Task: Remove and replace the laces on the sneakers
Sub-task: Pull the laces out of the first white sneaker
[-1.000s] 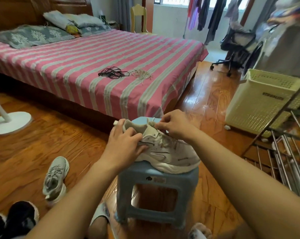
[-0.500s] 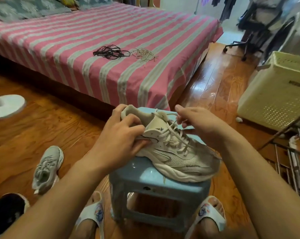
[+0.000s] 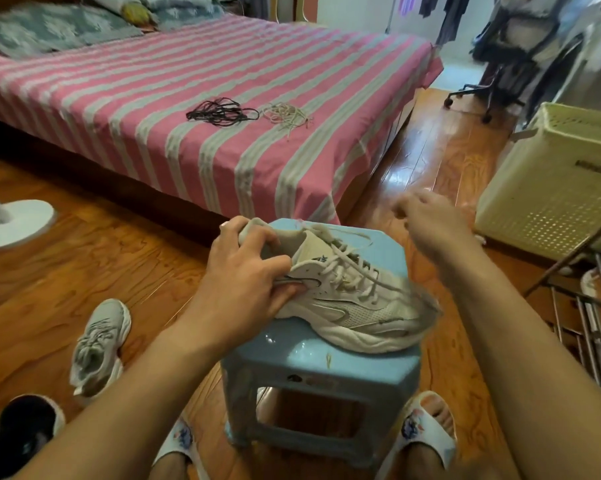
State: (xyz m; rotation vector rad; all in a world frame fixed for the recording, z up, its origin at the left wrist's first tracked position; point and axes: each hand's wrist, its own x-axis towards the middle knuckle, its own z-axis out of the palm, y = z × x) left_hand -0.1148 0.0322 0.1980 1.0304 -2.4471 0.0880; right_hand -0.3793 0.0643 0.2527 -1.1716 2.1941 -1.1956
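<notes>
On stool (image 3: 378, 247), under left grip (image 3: 243, 275): sneaker (image 3: 354, 299), heel clenched, likely bracing against lace pull. Up right of it, right grip (image 3: 427, 220) blurring, seemingly pinching lace (image 3: 352, 237), though cannot tell. Beyond, on bed (image 3: 153, 98), spare laces (image 3: 223, 112) waiting.

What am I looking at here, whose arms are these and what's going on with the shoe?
The view comes from a camera worn on a person's head, looking down at their own arms; no machine is involved. A white sneaker rests on a blue stool. The left hand grips its heel. The right hand is raised beside it, blurred, seemingly pulling a lace. A second sneaker lies on the floor. Black laces and pale laces lie on the striped bed.
</notes>
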